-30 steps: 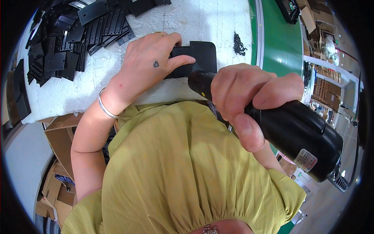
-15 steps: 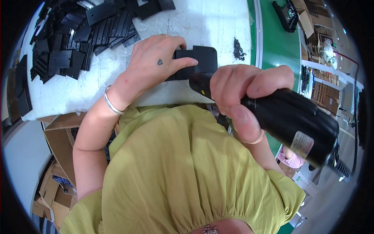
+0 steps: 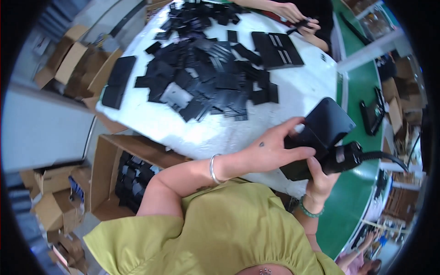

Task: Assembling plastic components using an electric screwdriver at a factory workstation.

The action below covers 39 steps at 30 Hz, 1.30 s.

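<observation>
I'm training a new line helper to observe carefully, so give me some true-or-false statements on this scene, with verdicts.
1. The left hand holds a black plate. True.
2. The right hand holds only a cardboard flap. False: it grips a corded black tool.
3. The green beaded bracelet is on the left wrist. False: it is on the right wrist.
4. The heap of black pieces lies on the white tabletop. True.
5. Another person's hands show beyond the white tabletop's near edge, at its far end. True.
</observation>
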Tool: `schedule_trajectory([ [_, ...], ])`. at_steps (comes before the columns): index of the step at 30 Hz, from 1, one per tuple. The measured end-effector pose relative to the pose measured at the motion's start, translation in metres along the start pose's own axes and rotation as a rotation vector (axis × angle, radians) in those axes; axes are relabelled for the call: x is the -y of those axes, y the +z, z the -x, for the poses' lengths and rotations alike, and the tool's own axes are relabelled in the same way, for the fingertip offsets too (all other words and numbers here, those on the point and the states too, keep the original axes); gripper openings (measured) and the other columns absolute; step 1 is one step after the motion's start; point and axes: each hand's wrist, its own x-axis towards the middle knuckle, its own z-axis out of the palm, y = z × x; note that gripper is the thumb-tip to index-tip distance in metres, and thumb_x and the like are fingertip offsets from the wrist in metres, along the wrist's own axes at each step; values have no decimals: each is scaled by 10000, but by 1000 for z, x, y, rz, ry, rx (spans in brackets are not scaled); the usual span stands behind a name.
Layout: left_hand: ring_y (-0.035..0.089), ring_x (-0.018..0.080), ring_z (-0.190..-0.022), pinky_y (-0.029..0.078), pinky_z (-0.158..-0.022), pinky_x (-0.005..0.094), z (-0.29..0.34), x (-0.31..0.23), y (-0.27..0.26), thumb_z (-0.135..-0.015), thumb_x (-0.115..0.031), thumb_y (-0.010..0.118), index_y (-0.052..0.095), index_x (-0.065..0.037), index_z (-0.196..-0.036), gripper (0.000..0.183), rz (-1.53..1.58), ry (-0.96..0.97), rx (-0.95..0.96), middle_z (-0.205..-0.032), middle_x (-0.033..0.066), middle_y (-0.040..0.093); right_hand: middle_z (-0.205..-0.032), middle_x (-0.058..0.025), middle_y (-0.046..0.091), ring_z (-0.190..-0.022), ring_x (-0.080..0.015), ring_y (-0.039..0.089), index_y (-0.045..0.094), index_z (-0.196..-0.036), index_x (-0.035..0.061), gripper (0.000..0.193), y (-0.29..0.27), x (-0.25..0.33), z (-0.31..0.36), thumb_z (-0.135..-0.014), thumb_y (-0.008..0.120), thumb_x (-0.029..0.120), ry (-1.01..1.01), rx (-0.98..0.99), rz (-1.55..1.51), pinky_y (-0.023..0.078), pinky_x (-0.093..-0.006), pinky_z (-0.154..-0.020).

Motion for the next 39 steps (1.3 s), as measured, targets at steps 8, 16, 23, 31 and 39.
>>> schedule_trajectory([
  [8, 571, 63, -781, 453, -666, 211, 29, -30, -69, -842, -244, 672, 619, -49, -1008, 262, 590, -307, 246, -877, 5, 626, -1207, -143, 521, -1092, -261, 527, 388, -1287, -42, 757, -21, 6, 7, -642, 753, 108, 35, 289, -93, 393, -368, -968],
  [16, 599, 96, -868, 494, -784, 248, 66, -12, -63, -811, 2, 659, 595, 0, -1076, 272, -45, -234, 102, -949, 40, 645, -1258, -168, 477, -1087, -287, 538, 304, -1353, -29, 766, 23, -2, -5, -732, 694, 193, 51, 262, -46, 428, -354, -925],
  [23, 548, 100, -983, 409, -880, 261, 143, -65, -246, -896, -164, 597, 642, -49, -922, 126, -86, 305, -996, -1042, 40, 628, -1015, -172, 607, -711, -148, 582, 391, -1264, -41, 579, 17, 5, -24, -791, 653, 167, 136, 236, -148, 429, -233, -631],
  [31, 585, 113, -863, 460, -769, 235, 186, -50, -335, -894, -172, 606, 632, 2, -1015, 214, -69, 101, -1155, -944, 28, 640, -951, -164, 602, -630, -136, 522, 417, -1215, -47, 516, 27, 5, -21, -777, 639, 109, 108, 203, -235, 428, -227, -584],
  [39, 455, 197, -1197, 350, -1022, 377, 427, -57, -306, -858, -302, 611, 428, -61, -1343, 572, -126, -140, -1038, -1270, 96, 524, -775, -99, 616, -601, -117, 517, 458, -1150, -52, 461, 1, 14, -44, -752, 648, 83, 177, 87, -195, 420, -231, -575],
])
